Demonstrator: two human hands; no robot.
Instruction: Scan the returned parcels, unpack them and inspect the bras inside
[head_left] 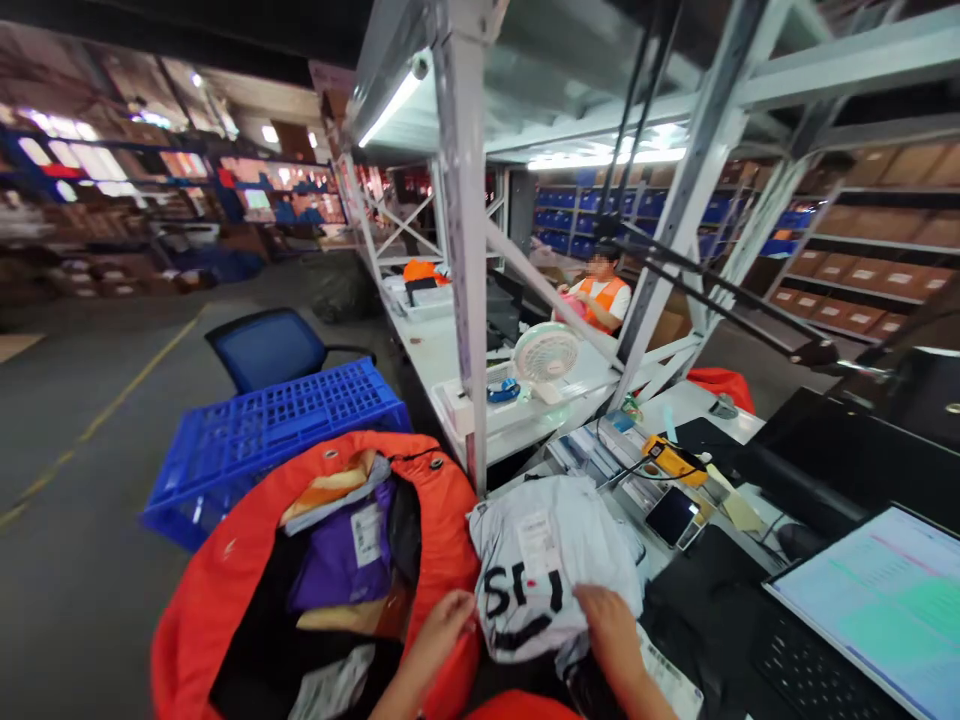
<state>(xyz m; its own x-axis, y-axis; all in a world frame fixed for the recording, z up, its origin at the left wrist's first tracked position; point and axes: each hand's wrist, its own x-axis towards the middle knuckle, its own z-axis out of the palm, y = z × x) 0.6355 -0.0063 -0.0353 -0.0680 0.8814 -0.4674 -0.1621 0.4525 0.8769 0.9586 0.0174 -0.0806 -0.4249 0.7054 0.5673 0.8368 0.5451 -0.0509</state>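
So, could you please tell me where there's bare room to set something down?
Bare floor lies between the yellow line and blue crate; the white table has a free patch between the orange cloth and post. Crowded: the desk, with yellow device, phone and lit screen, and around the white bag.

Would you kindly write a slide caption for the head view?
Right hand on a black-lettered white package, left hand near its edge, open red bag of parcels alongside.

- We stand in a warehouse.
- We see shelves [892, 190] of brown cartons [904, 276] and blue bins [555, 220].
- We have a labelled grey parcel [585, 525] beside an open red sack [202, 590] of packages [326, 570].
- We notice a yellow floor line [91, 430].
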